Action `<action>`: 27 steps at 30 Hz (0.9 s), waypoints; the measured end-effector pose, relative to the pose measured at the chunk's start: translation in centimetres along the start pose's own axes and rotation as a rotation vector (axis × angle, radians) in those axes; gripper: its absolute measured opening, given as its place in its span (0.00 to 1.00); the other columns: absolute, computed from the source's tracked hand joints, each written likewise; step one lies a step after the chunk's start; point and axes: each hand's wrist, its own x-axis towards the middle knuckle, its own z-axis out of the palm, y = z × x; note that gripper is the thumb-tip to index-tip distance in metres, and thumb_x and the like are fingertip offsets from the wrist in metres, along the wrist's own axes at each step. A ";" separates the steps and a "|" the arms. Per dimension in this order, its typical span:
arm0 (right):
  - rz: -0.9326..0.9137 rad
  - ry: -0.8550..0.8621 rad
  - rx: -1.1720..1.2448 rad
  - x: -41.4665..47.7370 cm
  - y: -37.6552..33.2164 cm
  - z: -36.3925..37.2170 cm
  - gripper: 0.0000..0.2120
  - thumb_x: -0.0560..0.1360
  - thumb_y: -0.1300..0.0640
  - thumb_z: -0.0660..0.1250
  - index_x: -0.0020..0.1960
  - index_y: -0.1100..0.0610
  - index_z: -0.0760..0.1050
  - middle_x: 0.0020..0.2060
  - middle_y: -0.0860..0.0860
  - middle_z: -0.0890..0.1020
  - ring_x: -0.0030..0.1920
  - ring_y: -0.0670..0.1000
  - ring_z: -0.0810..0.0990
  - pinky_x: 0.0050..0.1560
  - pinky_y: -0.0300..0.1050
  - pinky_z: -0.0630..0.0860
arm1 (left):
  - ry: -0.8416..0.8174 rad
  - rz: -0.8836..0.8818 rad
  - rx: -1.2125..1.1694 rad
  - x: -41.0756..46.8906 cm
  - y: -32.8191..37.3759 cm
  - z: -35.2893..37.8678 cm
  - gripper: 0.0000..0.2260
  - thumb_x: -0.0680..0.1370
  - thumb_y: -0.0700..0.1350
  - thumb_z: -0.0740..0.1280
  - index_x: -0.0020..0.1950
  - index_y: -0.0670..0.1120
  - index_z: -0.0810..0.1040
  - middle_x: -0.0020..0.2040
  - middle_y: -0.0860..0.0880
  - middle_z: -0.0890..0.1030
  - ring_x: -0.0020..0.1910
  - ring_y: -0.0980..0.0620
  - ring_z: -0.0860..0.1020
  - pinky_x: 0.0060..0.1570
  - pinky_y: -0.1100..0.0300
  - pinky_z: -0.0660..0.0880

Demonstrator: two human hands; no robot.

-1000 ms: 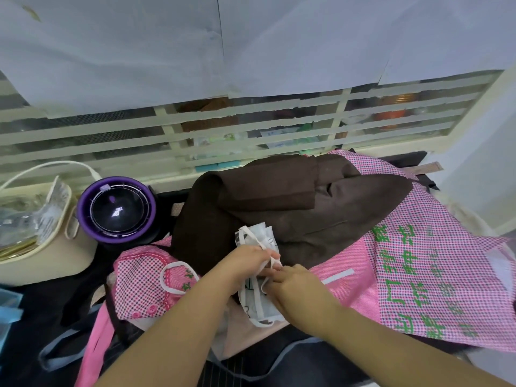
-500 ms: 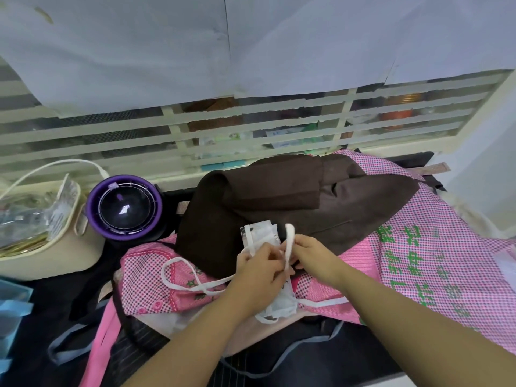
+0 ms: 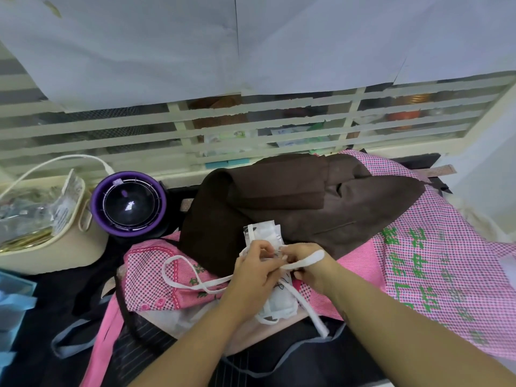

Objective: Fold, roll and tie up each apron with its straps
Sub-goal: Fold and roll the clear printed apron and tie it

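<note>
A rolled white apron point(image 3: 265, 236) lies upright in the middle of a heap of aprons. My left hand point(image 3: 257, 272) grips the roll and pinches its white strap point(image 3: 195, 280), which loops out to the left over a pink checked apron point(image 3: 150, 277). My right hand point(image 3: 310, 266) pinches another length of the strap point(image 3: 304, 261) that crosses over its fingers. A loose strap end point(image 3: 312, 317) trails down to the right. A brown apron point(image 3: 293, 208) lies behind the roll.
A large pink checked apron with green lettering point(image 3: 435, 263) covers the right. A purple-rimmed round device point(image 3: 129, 203) and a beige basket point(image 3: 50, 236) stand at the left. Dark striped cloth point(image 3: 139, 347) lies near me. A barred window point(image 3: 251, 127) runs behind.
The strap that stood up between my hands now lies across my right hand. A second strap end has dropped down to the right of the roll. The left loop has grown wider.
</note>
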 end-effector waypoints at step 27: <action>-0.382 0.450 -0.389 -1.1 -3.0 -10.9 0.28 0.83 0.48 0.49 0.24 0.53 0.61 0.23 0.52 0.64 0.24 0.53 0.64 0.29 0.45 0.60 | 0.184 -0.407 -0.271 0.3 0.2 -1.0 0.09 0.78 0.47 0.67 0.49 0.43 0.84 0.46 0.49 0.81 0.41 0.60 0.77 0.40 0.75 0.72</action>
